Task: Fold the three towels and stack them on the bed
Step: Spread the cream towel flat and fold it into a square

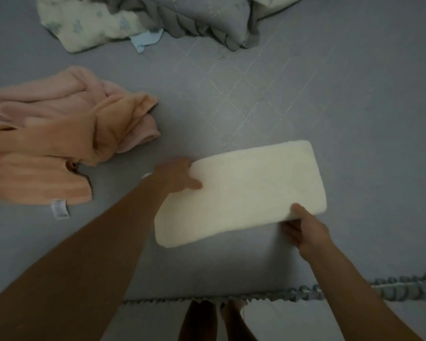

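Note:
A cream towel [246, 190], folded into a long rectangle, lies near the front of the grey bed [305, 94]. My left hand [177, 177] grips its far left corner, thumb on top. My right hand [303, 228] pinches its near right corner. To the left lie two crumpled towels in a heap: an orange one [42, 166] with a white label, and a pink one [71, 92] behind it and partly under it.
A rumpled grey blanket [202, 18] and a pale flowered pillow [89, 28] lie at the back, with a small light-blue cloth [145, 40] between them. The bed's frilled front edge [293, 291] runs below my arms; my bare feet [217, 321] stand on the floor.

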{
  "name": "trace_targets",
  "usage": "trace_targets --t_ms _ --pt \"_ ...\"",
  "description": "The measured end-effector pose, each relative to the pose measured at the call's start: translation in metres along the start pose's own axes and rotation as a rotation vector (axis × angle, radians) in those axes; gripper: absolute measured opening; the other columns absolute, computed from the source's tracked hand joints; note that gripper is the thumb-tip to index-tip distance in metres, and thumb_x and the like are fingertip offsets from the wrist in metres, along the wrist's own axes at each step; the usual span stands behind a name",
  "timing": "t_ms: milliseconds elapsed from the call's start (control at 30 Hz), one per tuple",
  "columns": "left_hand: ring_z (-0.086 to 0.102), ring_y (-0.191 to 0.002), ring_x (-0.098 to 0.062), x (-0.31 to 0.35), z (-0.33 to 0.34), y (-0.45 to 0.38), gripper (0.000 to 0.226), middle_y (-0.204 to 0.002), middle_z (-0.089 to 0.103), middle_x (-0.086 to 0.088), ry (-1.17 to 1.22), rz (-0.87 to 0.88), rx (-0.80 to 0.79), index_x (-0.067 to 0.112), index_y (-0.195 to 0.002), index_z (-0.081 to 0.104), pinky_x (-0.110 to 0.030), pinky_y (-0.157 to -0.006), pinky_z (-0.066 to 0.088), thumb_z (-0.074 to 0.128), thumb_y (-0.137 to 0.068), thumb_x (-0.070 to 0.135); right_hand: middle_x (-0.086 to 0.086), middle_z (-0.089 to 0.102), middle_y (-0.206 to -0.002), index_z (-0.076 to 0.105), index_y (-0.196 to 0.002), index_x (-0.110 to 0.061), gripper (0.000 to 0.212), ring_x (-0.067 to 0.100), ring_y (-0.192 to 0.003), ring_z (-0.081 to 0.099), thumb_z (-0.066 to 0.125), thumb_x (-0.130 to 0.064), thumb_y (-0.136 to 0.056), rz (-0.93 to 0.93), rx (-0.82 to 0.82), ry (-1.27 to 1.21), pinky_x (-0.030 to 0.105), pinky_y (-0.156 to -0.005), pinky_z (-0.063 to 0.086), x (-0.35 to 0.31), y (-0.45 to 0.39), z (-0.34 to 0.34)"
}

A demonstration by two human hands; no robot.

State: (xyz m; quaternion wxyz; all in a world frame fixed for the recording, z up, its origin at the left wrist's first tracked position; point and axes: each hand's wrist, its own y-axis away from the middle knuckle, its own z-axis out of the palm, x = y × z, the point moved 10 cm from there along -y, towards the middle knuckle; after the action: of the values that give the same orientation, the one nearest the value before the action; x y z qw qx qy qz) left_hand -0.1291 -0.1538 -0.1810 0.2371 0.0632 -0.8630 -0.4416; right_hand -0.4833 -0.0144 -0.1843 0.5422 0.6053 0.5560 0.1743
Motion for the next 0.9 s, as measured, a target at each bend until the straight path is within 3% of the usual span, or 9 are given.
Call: trace_targets --t_ms 67,133,200,267,367,533,633,767,900 --pt "0.067 -0.104 -0.024 -0.035 0.029 0.029 0.054 -0.116 0.070 -0.005 0.279 -0.054 -0.024 0.016 -0.121 0.066 -0.038 -0.090 0.052 0.082 -0.074 0.038 0.014 0.068 -0.102 0.064 -0.114 -0.003 0.028 0.027 -0.087 0.063 0.067 -0.012 -0.088 -0.045 -0.091 -0.034 0.040 -0.072 0.055 -0.012 0.007 0.028" --pt "0.072 -0.092 -0.019 -0.064 0.066 0.060 0.041 -0.102 0.076 0.001 0.591 -0.108 -0.031 0.018 -0.111 0.071 -0.034 -0.079 0.054 0.080 -0.077 0.037 0.011 0.069 -0.090 0.067 -0.094 -0.007 0.010 0.022 -0.082 0.061 0.069 -0.010 -0.085 -0.295 -0.055 0.072 0.034 -0.072 0.055 -0.057 0.013 0.051" --pt "0.072 -0.097 -0.024 -0.085 0.118 0.088 0.032 -0.101 0.077 0.001 0.850 -0.199 -0.052 0.016 -0.111 0.071 -0.035 -0.078 0.055 0.071 -0.085 0.036 -0.001 0.061 -0.073 0.063 -0.082 -0.015 0.006 0.015 -0.072 0.055 0.069 -0.015 -0.082 -0.540 -0.048 0.167 0.020 -0.059 0.048 -0.102 0.030 0.075" --pt "0.068 -0.106 -0.028 -0.093 0.165 0.109 0.027 -0.108 0.076 -0.003 1.044 -0.252 -0.047 0.015 -0.115 0.069 -0.038 -0.086 0.055 0.062 -0.093 0.030 -0.005 0.061 -0.076 0.062 -0.086 -0.020 0.005 0.010 -0.069 0.054 0.065 -0.017 -0.083 -0.662 -0.117 0.229 0.020 -0.063 0.048 -0.118 0.041 0.098" --pt "0.065 -0.111 -0.026 -0.094 0.207 0.134 0.034 -0.121 0.070 -0.005 1.145 -0.261 0.039 0.015 -0.126 0.062 -0.046 -0.100 0.050 0.061 -0.094 0.027 0.003 0.069 -0.095 0.063 -0.090 -0.020 0.008 0.013 -0.076 0.061 0.062 -0.028 -0.088 -0.545 -0.245 0.404 0.029 -0.075 0.051 -0.061 0.040 0.101" --pt "0.073 -0.087 -0.012 -0.085 0.231 0.169 0.016 -0.102 0.075 0.009 1.169 -0.302 0.178 0.029 -0.105 0.069 -0.024 -0.069 0.058 0.069 -0.089 0.032 0.000 0.070 -0.105 0.063 -0.104 -0.023 0.029 0.018 -0.092 0.066 0.060 -0.047 -0.089 -0.131 -0.472 0.504 0.034 -0.078 0.053 0.103 0.054 0.039" --pt "0.072 -0.087 -0.018 -0.076 0.248 0.188 0.026 -0.107 0.072 0.001 1.170 -0.345 0.079 0.024 -0.112 0.064 -0.024 -0.058 0.058 0.069 -0.088 0.035 -0.006 0.068 -0.110 0.058 -0.127 -0.024 0.038 0.017 -0.099 0.065 0.062 -0.034 -0.091 0.041 -0.581 0.496 0.032 -0.073 0.055 0.167 0.076 0.001" --pt "0.067 -0.091 -0.027 -0.073 0.248 0.222 0.047 -0.113 0.064 -0.009 1.069 -0.472 0.010 0.013 -0.123 0.053 -0.031 -0.054 0.056 0.072 -0.086 0.034 0.003 0.071 -0.108 0.060 -0.122 -0.018 0.032 0.022 -0.093 0.070 0.064 -0.021 -0.091 0.022 -0.564 0.377 0.037 -0.066 0.060 0.167 0.103 -0.042" --pt "0.074 -0.067 -0.028 -0.056 0.220 0.255 0.069 -0.113 0.066 -0.012 1.080 -0.493 -0.084 0.017 -0.139 0.043 -0.029 -0.050 0.054 0.077 -0.081 0.032 0.013 0.073 -0.100 0.059 -0.120 -0.014 0.035 0.020 -0.062 0.067 0.070 -0.021 -0.088 -0.060 -0.577 0.298 0.033 -0.051 0.052 0.124 0.140 -0.054"
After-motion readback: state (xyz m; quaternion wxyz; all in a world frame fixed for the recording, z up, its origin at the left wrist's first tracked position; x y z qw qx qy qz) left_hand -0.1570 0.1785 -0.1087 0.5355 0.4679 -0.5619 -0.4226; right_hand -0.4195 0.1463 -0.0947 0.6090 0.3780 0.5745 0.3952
